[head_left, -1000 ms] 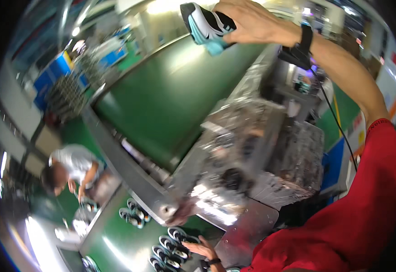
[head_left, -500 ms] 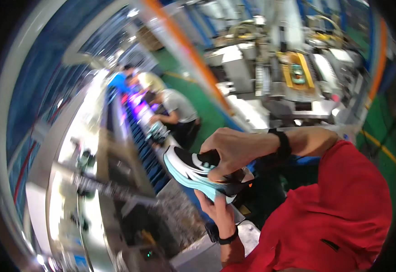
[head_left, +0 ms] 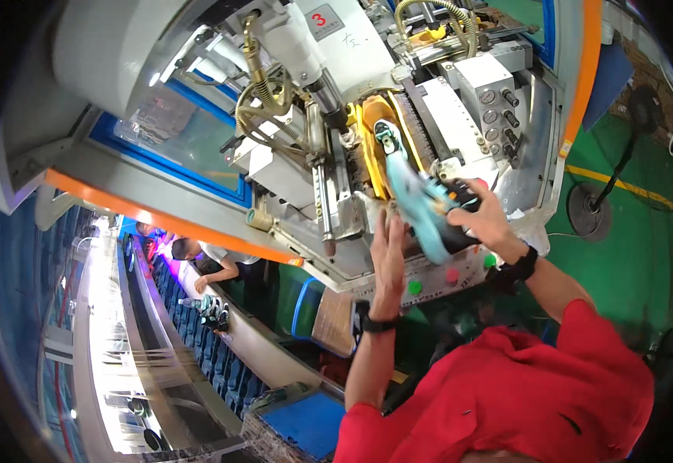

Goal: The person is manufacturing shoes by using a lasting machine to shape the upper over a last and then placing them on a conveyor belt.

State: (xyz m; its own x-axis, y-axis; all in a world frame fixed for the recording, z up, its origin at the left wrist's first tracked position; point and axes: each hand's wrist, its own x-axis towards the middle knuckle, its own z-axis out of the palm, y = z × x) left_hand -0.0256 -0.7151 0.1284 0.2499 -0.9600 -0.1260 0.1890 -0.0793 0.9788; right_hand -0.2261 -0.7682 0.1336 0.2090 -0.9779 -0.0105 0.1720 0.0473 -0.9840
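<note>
A light-blue and black sports shoe (head_left: 421, 224), smeared by motion, is held slantwise in front of the machine. My right hand (head_left: 484, 220) grips it at its black end, thumb and fingers closed round it. Beside the sole's near-left edge my left hand (head_left: 388, 255) stands with fingers stretched upward; whether it touches the shoe I cannot tell. Beyond, a second light-blue shoe (head_left: 387, 136) lies between the yellow side pads (head_left: 367, 154) of the machine, partly covered by the held one.
Round push buttons (head_left: 450, 275) line the machine's front edge. A metal cylinder (head_left: 325, 96) and hoses hang over the yellow bed. Lower left runs a conveyor (head_left: 232, 370) with shoes on it, a co-worker (head_left: 224, 262) bending over it. A pedestal fan (head_left: 589, 208) stands at right.
My view has swung right to the machine. The shoe has moved from beside the conveyor to before the yellow bed. My left hand, earlier under the sole, now has its fingers extended beside it.
</note>
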